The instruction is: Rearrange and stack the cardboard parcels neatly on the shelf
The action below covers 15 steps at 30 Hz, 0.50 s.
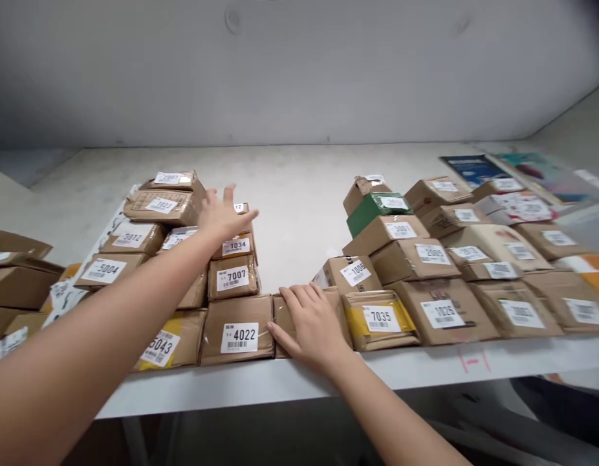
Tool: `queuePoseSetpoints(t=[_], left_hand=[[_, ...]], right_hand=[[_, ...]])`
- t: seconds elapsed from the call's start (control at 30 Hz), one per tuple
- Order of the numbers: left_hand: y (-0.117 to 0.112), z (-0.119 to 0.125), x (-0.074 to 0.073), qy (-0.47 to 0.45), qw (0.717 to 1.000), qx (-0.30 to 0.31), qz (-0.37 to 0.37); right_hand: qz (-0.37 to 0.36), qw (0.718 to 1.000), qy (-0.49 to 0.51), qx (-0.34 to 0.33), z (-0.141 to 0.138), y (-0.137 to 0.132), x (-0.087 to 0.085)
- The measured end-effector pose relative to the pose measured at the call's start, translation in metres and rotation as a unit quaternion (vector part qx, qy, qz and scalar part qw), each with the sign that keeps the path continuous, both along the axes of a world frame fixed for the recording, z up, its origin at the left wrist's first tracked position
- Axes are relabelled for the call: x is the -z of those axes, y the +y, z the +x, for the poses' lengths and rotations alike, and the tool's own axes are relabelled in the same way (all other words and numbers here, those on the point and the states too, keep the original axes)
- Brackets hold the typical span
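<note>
My left hand (224,217) reaches up with its fingers spread, above the stack of small parcels at left centre. Just below it are a box labelled 1034 (237,247) and a box labelled 7007 (233,279). To its left lies a brown box labelled 1023 (160,206). My right hand (312,323) rests open on the top and front of a cardboard box (286,330) whose label, if any, it covers. A box labelled 4022 (239,336) stands left of that hand, and a yellow-taped box labelled 7035 (380,318) stands right of it.
A white shelf (425,364) with red marks on its edge carries several labelled parcels in stacks on both sides. A green box (377,210) is in the right stack. Flat colourful packages (477,169) lie at the back right. A pale wall (299,200) rises behind.
</note>
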<state>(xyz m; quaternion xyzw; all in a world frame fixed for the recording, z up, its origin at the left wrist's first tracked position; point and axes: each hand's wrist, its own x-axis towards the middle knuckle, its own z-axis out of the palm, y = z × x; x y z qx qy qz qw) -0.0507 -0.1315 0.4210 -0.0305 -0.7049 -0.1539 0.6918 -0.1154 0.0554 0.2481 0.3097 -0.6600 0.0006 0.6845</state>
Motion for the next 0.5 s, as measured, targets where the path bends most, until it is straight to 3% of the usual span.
queuePoseSetpoints(t=[0.13, 0.37, 0.5], left_hand=[[-0.006, 0.013, 0.018, 0.095, 0.995, 0.037, -0.006], [-0.037, 0.035, 0.031, 0.123, 0.988, 0.072, 0.056], [-0.063, 0.052, 0.029, 0.187, 0.974, 0.076, 0.106]], right_hand=[[-0.001, 1.000, -0.015, 0.007, 0.000, -0.001, 0.001], [0.011, 0.994, -0.097, -0.056, 0.024, 0.008, -0.006], [-0.088, 0.992, -0.042, -0.079, 0.029, 0.029, -0.022]])
